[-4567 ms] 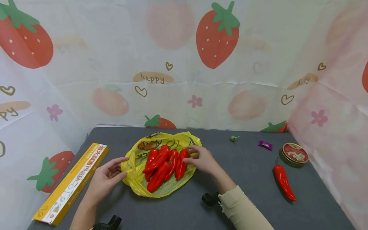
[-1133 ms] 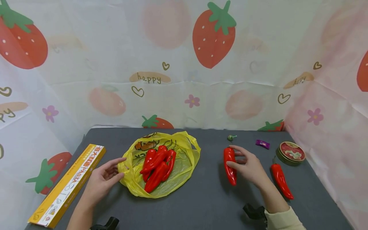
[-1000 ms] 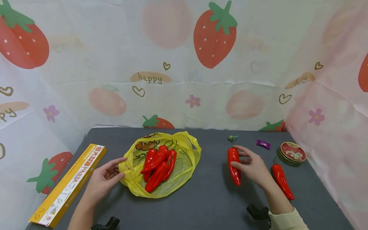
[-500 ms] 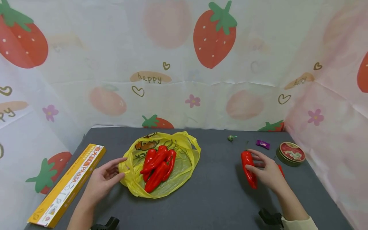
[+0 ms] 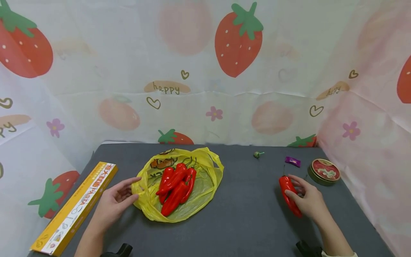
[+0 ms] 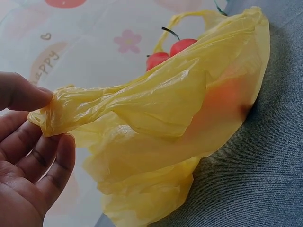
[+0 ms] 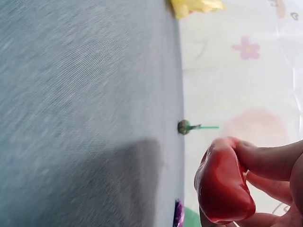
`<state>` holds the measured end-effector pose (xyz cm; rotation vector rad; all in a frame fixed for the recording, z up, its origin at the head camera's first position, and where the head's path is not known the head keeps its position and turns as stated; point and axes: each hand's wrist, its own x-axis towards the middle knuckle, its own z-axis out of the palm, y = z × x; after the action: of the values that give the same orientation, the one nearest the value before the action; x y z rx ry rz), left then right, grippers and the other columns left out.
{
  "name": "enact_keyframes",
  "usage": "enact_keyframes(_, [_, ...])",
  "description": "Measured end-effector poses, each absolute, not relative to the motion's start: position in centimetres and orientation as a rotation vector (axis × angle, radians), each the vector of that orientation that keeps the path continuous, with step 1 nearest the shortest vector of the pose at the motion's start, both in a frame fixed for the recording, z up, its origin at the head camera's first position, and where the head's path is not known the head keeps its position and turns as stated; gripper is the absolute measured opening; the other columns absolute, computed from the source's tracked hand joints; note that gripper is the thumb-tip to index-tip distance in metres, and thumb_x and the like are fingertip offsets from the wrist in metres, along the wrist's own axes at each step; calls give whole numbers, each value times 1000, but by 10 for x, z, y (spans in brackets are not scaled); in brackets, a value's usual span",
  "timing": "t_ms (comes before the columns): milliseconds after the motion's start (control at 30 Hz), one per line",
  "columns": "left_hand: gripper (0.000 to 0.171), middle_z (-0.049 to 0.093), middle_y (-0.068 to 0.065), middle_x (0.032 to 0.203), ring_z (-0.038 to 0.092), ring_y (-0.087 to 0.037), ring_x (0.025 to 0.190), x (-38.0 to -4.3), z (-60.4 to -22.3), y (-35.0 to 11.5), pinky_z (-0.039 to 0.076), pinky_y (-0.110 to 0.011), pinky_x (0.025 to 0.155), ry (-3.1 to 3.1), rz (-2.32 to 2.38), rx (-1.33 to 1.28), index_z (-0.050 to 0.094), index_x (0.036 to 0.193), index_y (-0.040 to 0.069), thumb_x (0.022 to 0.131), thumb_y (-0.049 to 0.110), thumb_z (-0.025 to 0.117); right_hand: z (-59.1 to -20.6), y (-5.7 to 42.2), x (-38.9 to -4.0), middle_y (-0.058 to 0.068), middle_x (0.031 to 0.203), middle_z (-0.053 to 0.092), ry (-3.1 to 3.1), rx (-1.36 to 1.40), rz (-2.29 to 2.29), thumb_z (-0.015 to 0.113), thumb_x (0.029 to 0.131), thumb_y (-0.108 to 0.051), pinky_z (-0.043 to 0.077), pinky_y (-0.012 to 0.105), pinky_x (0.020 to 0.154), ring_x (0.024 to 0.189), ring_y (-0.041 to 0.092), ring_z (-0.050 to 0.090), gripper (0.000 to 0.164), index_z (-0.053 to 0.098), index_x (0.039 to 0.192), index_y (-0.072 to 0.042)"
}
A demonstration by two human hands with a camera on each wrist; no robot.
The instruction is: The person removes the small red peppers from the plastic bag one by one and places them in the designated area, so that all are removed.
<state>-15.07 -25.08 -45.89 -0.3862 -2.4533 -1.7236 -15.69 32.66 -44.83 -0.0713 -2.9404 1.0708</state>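
My left hand pinches the rim of a yellow plastic bag between thumb and fingers; the left wrist view shows the gathered edge of the bag in that hand. Inside the bag lie several red chili peppers with thin dark stems. Over at the right of the table, my right hand grips one red chili pepper, stem pointing away from me. In the right wrist view that pepper is off the cloth, casting a shadow below it.
A long yellow pasta box lies along the left edge. Beyond my right hand are a round tin and a small purple packet. A small green lollipop-like thing lies near the back edge. Printed cloth hangs behind the table.
My right hand took a red chili pepper from the bag and carried it right, lately also nearer to me. It now hides the pepper that lay there. My left hand stays on the bag.
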Motion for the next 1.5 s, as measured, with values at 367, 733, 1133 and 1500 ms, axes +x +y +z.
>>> enact_keyframes(367, [43, 70, -11, 118, 66, -10, 97, -151, -457, -250, 57, -19, 79, -2465, -1705, -383, 58, 137, -1, 96, 8, 68, -456, 336, -146, 31, 131, 60, -2983, -208, 787, 68, 96, -27, 49, 62, 87, 108, 44, 60, 56, 51, 143, -1])
enact_keyframes(733, [43, 70, -2, 117, 65, -7, 96, -149, -457, -251, 57, -19, 78, -2471, -1701, -361, 58, 137, 0, 96, 8, 68, -464, 338, -147, 28, 118, 65, -3002, -167, 681, 72, 93, -24, 51, 53, 73, 89, 32, 61, 55, 54, 138, 3])
enact_keyframes(1133, [42, 69, -9, 121, 66, -10, 98, -149, -458, -251, 57, -19, 79, -2473, -1690, -366, 59, 137, 1, 97, 9, 68, -469, 335, -146, 31, 119, 64, -3041, -160, 546, 71, 93, -22, 51, 62, 77, 101, 48, 60, 54, 55, 138, 2])
enact_keyframes(1500, [41, 69, -6, 120, 65, -11, 97, -149, -458, -252, 57, -18, 80, -2469, -1698, -377, 59, 136, -1, 96, 8, 68, -465, 338, -150, 37, 121, 55, -3040, -196, 552, 70, 93, -19, 50, 66, 81, 103, 52, 58, 51, 55, 136, 5])
